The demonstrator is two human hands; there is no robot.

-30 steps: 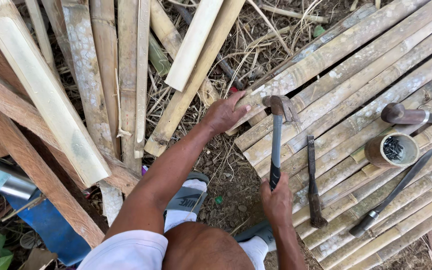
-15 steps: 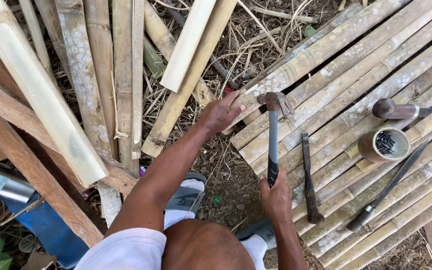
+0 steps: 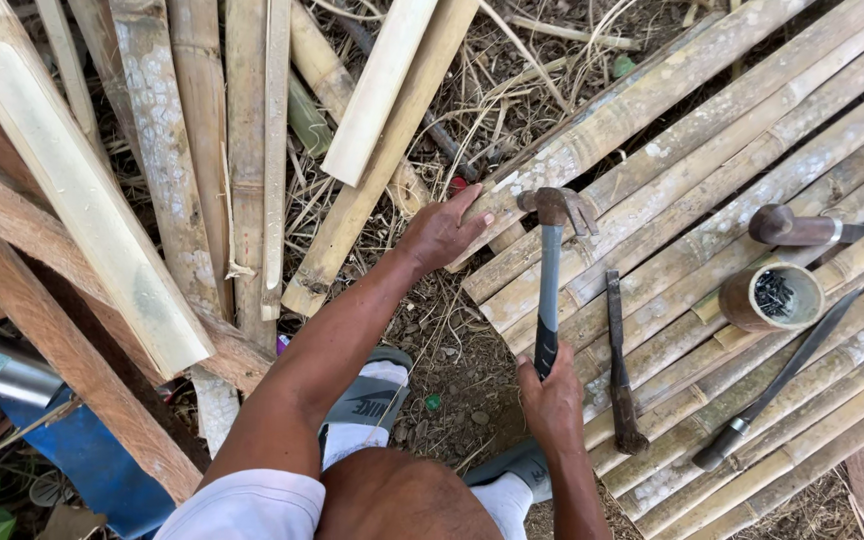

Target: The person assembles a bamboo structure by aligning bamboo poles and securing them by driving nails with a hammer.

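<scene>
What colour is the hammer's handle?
The hammer handle is blue-grey with a black grip, seen in the head view.

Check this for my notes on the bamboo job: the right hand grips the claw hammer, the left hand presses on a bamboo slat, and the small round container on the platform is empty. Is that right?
Not quite: the container is not empty. The head view shows dark nails inside it. The rest holds: the right hand grips the hammer by its handle, and the left hand presses on a bamboo slat.

My steel claw hammer with black grip [image 3: 549, 280] stands head-down on the pale split-bamboo slat panel [image 3: 712, 200].
</scene>
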